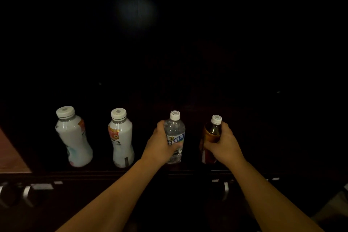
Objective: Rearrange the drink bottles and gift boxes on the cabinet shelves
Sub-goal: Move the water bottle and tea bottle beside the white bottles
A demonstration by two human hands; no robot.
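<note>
low in the frame, both bare forearms reach up from the bottom edge toward a dark shelf. the left hand wraps its fingers around the clear water bottle just right of centre, grasping its labelled middle. the right hand grips the brown drink bottle beside it, thumb across the front. both bottles stand upright with white caps. to the left, two white bottles, one at lower left and another nearer centre, stand apart on the same shelf. the cabinet interior behind is almost black, with one faint pale glow in the upper middle.
</note>
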